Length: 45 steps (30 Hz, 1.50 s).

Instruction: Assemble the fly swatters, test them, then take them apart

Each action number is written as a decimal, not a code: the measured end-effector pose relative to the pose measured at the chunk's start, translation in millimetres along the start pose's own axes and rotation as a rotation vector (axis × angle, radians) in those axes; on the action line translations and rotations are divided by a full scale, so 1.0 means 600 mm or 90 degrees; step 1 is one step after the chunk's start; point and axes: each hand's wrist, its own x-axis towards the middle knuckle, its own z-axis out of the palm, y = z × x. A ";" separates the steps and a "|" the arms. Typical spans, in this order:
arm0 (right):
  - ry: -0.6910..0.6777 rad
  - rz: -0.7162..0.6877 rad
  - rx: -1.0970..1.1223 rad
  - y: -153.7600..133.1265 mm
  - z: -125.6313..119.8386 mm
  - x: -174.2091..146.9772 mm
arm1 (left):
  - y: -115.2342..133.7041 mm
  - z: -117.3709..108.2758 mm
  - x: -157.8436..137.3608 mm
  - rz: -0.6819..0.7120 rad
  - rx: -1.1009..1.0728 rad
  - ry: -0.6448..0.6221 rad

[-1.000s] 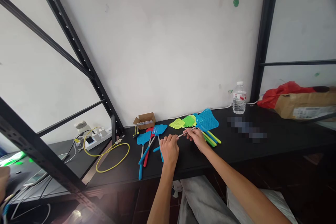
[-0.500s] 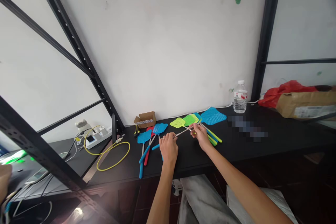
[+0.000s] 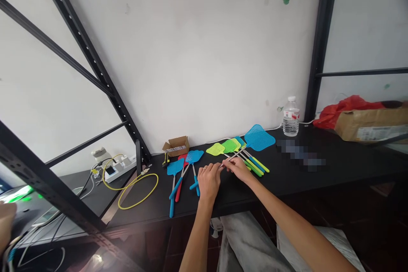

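Both my hands grip one blue fly swatter [image 3: 259, 137], its broad mesh head raised toward the right. My left hand [image 3: 209, 181] is wrapped round its blue handle, whose end shows left of my fingers. Farther up, my right hand [image 3: 236, 167] pinches the thin metal shaft. Behind my right hand lie several swatters with a yellow-green head [image 3: 216, 149], a green head [image 3: 229, 146] and yellow, green and blue handles. Left of my left hand rest blue swatters [image 3: 175, 167] and a red one [image 3: 179, 190], partly overlapping.
A small open cardboard box [image 3: 176, 146] stands against the wall. A water bottle [image 3: 291, 117] and a larger carton [image 3: 371, 125] with a red bag are at the right. A yellow cable [image 3: 155, 186] loops near a power strip [image 3: 120, 170] and the black shelf post [image 3: 92, 61].
My right hand has slid down the shaft toward my left hand. The held swatter's head has tilted up slightly, and my left hand has shifted a little right.
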 end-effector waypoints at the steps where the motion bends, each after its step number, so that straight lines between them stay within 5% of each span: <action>1: 0.005 0.001 0.000 0.001 0.000 0.001 | 0.000 0.001 0.001 -0.006 0.009 0.002; 13: 0.076 0.015 0.115 0.006 0.003 0.008 | 0.016 -0.009 0.005 -0.088 0.095 0.011; 29: 0.132 0.024 0.143 -0.007 -0.005 0.002 | 0.002 0.001 0.000 -0.065 0.055 0.009; 38: -0.017 0.027 0.061 0.003 0.000 -0.003 | 0.004 -0.008 -0.003 0.001 0.002 -0.016; 45: 0.037 0.032 0.104 0.005 0.002 0.002 | 0.006 0.003 0.000 0.021 0.034 -0.009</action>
